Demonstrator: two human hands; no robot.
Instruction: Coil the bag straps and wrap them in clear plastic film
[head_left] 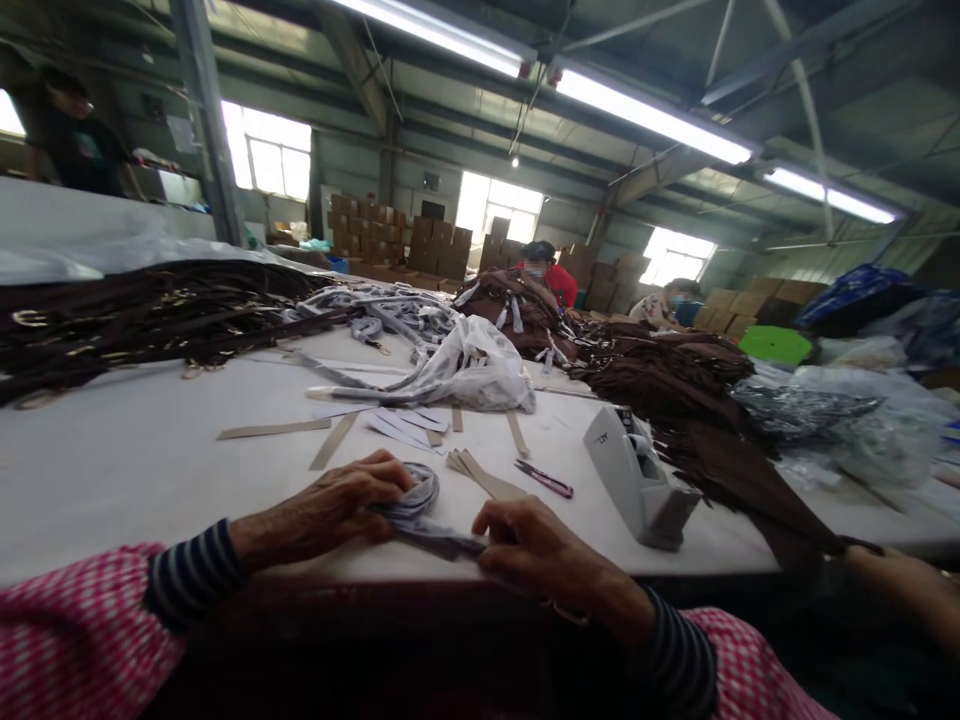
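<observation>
A grey wrapped strap [424, 487] lies partly coiled at the table's front edge. My left hand [341, 505] is closed on the coiled part, its fingers bent over the roll. Farther right, my right hand [532, 550] pinches the strap's straight length between thumb and fingers. A metal ring hangs below my right hand, over the table edge. Just beyond the hands lie beige strips [484, 475] and pink-handled thread snips [551, 482]. White paper strips [401, 430] are scattered behind the coil.
A grey tape dispenser [637, 480] stands right of my right hand. Behind are a clear plastic bag [480, 365], dark straps [150, 315] and brown bags [660, 370]. Another person's hand [892, 580] holds brown material at the right edge. Other people are at the back.
</observation>
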